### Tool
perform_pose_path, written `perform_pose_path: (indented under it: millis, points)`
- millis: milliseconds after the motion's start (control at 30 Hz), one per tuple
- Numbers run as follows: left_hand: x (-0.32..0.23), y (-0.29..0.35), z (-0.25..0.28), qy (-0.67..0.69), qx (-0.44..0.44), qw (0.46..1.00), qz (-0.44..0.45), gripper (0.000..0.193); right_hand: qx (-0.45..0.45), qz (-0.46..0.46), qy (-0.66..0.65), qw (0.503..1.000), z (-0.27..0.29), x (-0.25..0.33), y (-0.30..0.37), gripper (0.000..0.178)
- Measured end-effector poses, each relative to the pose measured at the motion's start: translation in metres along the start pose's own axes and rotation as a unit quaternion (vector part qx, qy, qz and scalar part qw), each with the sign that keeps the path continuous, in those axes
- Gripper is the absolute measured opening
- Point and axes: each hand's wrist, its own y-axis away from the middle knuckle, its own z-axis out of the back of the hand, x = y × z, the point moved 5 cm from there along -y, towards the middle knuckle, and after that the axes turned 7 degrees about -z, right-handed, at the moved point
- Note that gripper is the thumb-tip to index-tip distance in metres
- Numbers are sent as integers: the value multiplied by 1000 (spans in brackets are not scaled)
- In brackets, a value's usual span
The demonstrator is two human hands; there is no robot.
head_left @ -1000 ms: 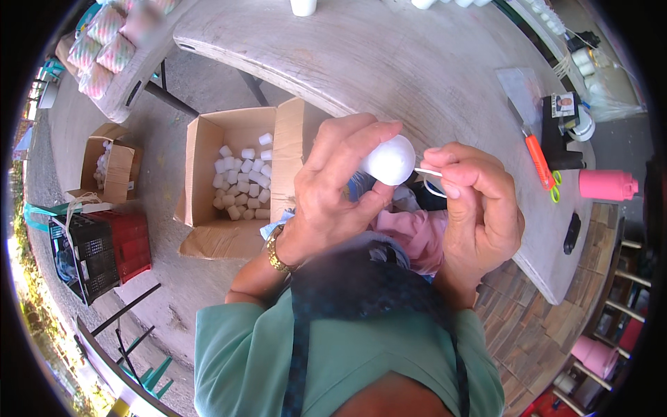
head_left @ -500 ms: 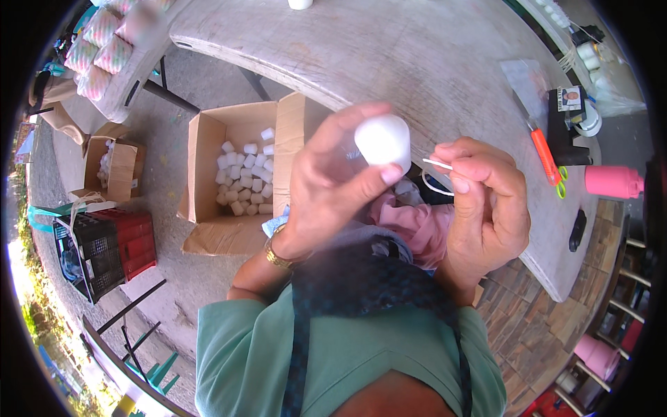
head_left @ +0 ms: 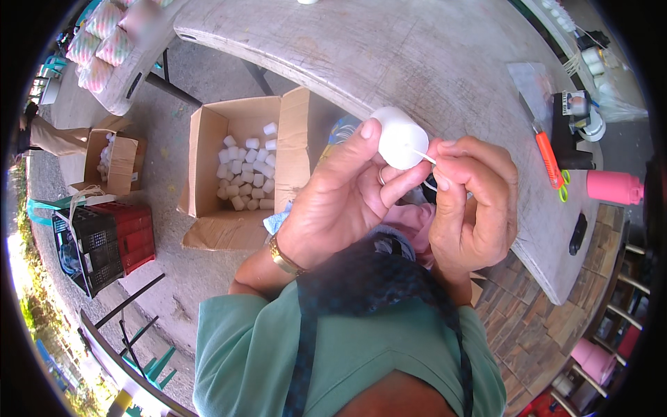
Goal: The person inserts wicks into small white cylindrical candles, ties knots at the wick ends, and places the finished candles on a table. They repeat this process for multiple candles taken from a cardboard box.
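Wick (head_left: pixel 421 156) end inside right hand (head_left: pixel 472 205)

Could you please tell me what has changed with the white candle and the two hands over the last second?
The left hand has turned the white candle so its flat end faces the right hand, whose fingers have moved in and now pinch the thin wick right at that end. Both hands kept their hold. The open cardboard box of white pieces and the orange tool on the table stayed as they were.
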Motion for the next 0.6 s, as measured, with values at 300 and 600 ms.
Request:
perform_pose_path:
  millis: [300, 600]
  points:
    - [-1, -1, 1, -40, -40, 997, -44, 46, -36, 23, 16, 999, -7, -3, 2, 15]
    - [-10, -3, 2, -110, -22, 982, -151, 57, 37, -165, -18, 985, -8, -10, 13, 23]
